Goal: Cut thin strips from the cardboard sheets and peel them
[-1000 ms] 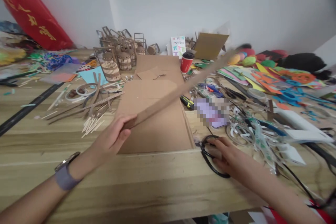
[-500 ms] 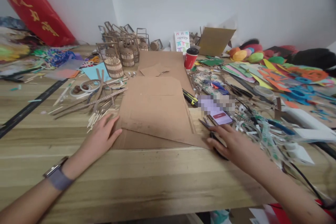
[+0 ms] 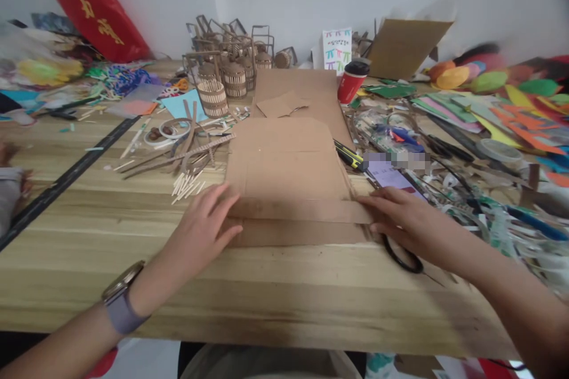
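Across the near part of the front cardboard sheet (image 3: 288, 169): long cardboard strip (image 3: 297, 211), roughly level, running side to side. Left hand (image 3: 202, 225) at the strip's left end, by the sheet's left edge; fingers at the upper edge, thumb parted from them at the lower edge; blurred, can't tell if it grips. Watch (image 3: 123, 287) on that wrist. Right hand (image 3: 406, 222) at the strip's other end, by the sheet's right edge, pinching it between fingers and thumb. Black scissors handle (image 3: 405, 257) pokes out below the right hand, right of the sheet's near corner; the rest is hidden, can't tell if held.

Just right of the sheet: yellow-black cutter (image 3: 351, 156), then phone (image 3: 391, 173), partly pixelated, near the right hand. Left of the sheet: pale sticks (image 3: 187, 185) in a loose pile, near the left hand; brown strips (image 3: 178, 157) behind them, one reaching the sheet's edge. Beyond the sheet: back cardboard piece (image 3: 297, 83), with a small cardboard scrap (image 3: 278, 105) on it. Red cup (image 3: 351, 84), dark lid, past the sheet's far right corner. Small lidded basket (image 3: 212, 99), one of a cluster, past its far left corner.
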`<state>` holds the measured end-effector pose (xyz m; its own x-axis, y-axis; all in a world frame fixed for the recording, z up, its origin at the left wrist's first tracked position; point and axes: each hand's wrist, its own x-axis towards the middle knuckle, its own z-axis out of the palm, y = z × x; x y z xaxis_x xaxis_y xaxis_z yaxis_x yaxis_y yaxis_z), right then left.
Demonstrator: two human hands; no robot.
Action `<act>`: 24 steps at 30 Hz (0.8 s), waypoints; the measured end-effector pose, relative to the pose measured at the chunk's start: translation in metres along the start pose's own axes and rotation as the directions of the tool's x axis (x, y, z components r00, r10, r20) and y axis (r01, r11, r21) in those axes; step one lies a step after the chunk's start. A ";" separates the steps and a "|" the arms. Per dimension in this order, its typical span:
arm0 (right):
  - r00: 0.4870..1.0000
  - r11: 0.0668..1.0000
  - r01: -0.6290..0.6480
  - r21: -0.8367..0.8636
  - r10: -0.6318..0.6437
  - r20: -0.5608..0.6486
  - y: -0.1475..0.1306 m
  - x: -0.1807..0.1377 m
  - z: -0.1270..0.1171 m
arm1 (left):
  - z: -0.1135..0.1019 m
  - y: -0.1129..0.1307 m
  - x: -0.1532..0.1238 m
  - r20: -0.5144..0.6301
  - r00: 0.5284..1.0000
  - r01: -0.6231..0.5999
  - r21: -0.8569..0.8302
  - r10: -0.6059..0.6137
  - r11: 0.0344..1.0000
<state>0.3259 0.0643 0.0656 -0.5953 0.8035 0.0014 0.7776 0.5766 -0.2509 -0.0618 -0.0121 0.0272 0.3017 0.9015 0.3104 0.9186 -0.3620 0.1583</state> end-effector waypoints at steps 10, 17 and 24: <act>0.991 0.991 0.056 0.118 -0.069 0.111 -0.014 0.015 0.024 | 0.019 -0.007 -0.001 0.158 0.968 -0.194 -0.025 0.195 0.981; 0.996 0.985 0.052 0.164 -0.064 0.069 -0.005 0.007 0.027 | 0.040 -0.027 -0.015 0.110 0.960 -0.262 0.027 0.258 0.965; 0.995 0.984 0.102 0.146 -0.097 -0.038 0.008 0.025 0.039 | 0.044 -0.048 0.008 0.126 0.955 -0.273 0.029 0.268 0.962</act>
<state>0.3090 0.0832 0.0263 -0.6598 0.7488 0.0630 0.6751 0.6275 -0.3879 -0.0918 0.0229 -0.0192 0.5661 0.7941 0.2211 0.8083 -0.5874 0.0401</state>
